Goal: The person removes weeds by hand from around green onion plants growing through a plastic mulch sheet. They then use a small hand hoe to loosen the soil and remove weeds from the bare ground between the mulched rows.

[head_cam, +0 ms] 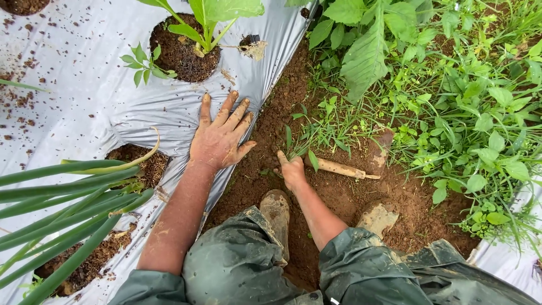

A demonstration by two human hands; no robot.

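The left hand is lying flat and unclenched, fingers spread, pressing the silver plastic sheet at its right edge beside the bare soil, while the right hand is clenching a grass tuft just left of a muddy hand hoe lying on that soil.

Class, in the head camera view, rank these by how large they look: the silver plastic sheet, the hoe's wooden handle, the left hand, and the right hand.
1. silver plastic sheet, by far the largest.
2. left hand, spread flat on the sheet.
3 and 4. Unsure: wooden handle is longer but thinner than the closed right hand, so they look similar.
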